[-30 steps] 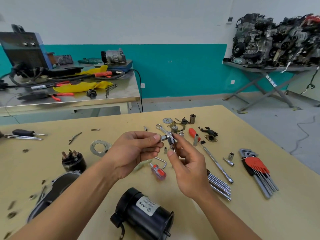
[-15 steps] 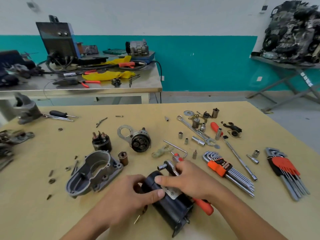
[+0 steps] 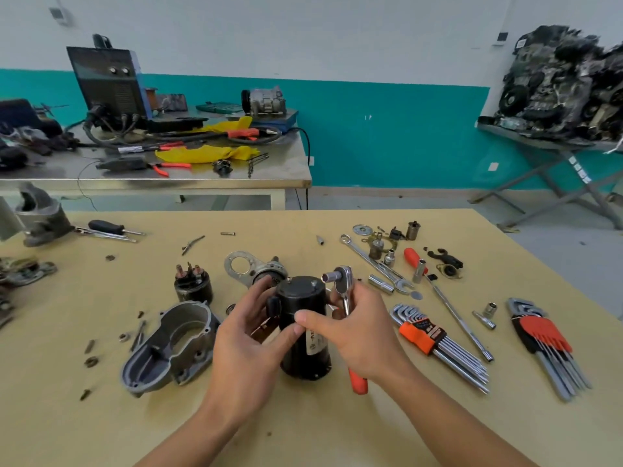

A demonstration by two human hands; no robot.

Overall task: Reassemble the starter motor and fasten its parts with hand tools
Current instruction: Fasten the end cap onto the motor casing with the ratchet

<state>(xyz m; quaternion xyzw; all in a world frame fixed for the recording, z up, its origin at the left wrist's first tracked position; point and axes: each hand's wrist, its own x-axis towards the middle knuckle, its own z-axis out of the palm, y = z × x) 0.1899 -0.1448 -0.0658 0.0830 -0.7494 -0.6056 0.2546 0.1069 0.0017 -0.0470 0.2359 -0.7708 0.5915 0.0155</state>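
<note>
The black starter motor body (image 3: 303,335) stands upright on the wooden table (image 3: 303,433), two bolt ends showing on its top. My left hand (image 3: 246,335) grips its left side. My right hand (image 3: 357,328) holds a small ratchet wrench (image 3: 344,281) with an orange handle, socket head pointing left above the motor, while its thumb presses the motor's front. The grey end housing (image 3: 168,342) lies to the left, the solenoid (image 3: 192,284) behind it, and the gear plate assembly (image 3: 249,267) behind the motor.
Two hex key sets (image 3: 441,345) (image 3: 546,342) lie to the right, along with a combination wrench (image 3: 374,261), an extension bar (image 3: 458,318), sockets and small parts. Loose screws scatter at left. A steel bench (image 3: 168,176) with tools stands behind.
The motor body went from lying on its side to standing upright between both hands. The ratchet stays in my right hand, now raised beside the motor's top.
</note>
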